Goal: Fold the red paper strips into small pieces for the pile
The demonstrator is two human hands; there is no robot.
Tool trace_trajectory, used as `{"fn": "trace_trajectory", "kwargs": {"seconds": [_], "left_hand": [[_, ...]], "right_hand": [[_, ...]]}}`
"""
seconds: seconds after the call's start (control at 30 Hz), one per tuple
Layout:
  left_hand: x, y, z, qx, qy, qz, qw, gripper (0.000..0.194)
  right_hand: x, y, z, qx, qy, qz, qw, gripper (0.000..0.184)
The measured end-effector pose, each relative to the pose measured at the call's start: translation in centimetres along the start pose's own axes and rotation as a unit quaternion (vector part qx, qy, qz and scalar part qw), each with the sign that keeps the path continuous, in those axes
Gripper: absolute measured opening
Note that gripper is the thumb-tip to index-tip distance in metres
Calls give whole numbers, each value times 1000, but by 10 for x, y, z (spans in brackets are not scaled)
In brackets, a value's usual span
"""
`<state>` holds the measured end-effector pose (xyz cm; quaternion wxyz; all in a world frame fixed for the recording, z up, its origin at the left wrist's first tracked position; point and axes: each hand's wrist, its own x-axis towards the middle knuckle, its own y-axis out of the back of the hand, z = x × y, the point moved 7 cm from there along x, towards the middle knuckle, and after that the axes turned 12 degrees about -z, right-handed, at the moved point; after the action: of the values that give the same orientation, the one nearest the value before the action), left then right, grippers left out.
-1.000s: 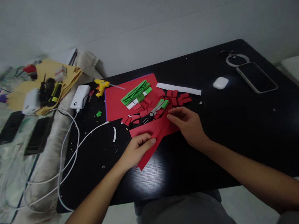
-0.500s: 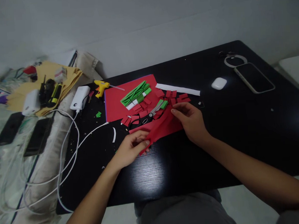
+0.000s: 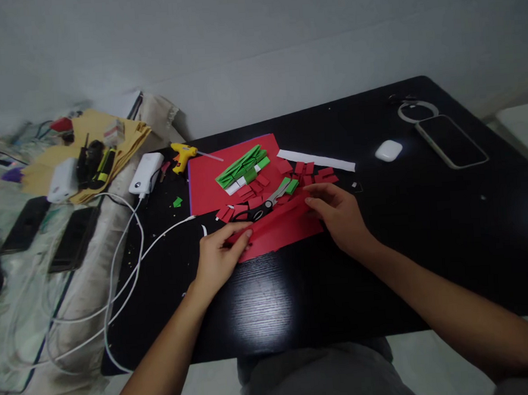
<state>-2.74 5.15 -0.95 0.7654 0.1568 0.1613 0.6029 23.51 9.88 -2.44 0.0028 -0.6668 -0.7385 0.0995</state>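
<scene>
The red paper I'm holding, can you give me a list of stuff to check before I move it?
1. Left hand grips the red paper: ok.
2. Right hand grips it too: ok.
3. Scissors well away from the paper: not ok, they lie close beyond it.
4. Glue gun away from both hands: ok, it lies farther back on the left.
5. Glue gun cool: cannot tell.

Looks like I'm at a home-style craft spot: black counter [image 3: 383, 238], glue gun [image 3: 183, 157], scissors [image 3: 265, 209], red paper bits [image 3: 304, 170].
</scene>
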Motion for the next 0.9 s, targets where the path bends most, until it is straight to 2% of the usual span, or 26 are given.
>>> {"fn": "trace_trajectory", "kwargs": {"seconds": [0.2,0.37,0.47,0.57,0.77,0.9], "left_hand": [[10,15,-6,-152,18,9,988,25],[16,25,-13,-223,20,12,974,21],[17,29,-20,-258,25,23,966,16],[17,28,-20,-254,28,22,967,13],[15,18,-12,-213,25,-14,977,11],[10,-2,-5,-198,25,-64,978,12]], "right_hand": [[3,3,2,48,-3,12,999,28],[2,-5,0,59,-26,-39,997,23],[-2,-17,4,60,-89,-115,988,19],[-9,-32,9,35,-144,-213,966,25],[-27,-55,12,-41,-163,-401,900,31],[-38,-67,18,-26,-181,-442,878,39]]}}
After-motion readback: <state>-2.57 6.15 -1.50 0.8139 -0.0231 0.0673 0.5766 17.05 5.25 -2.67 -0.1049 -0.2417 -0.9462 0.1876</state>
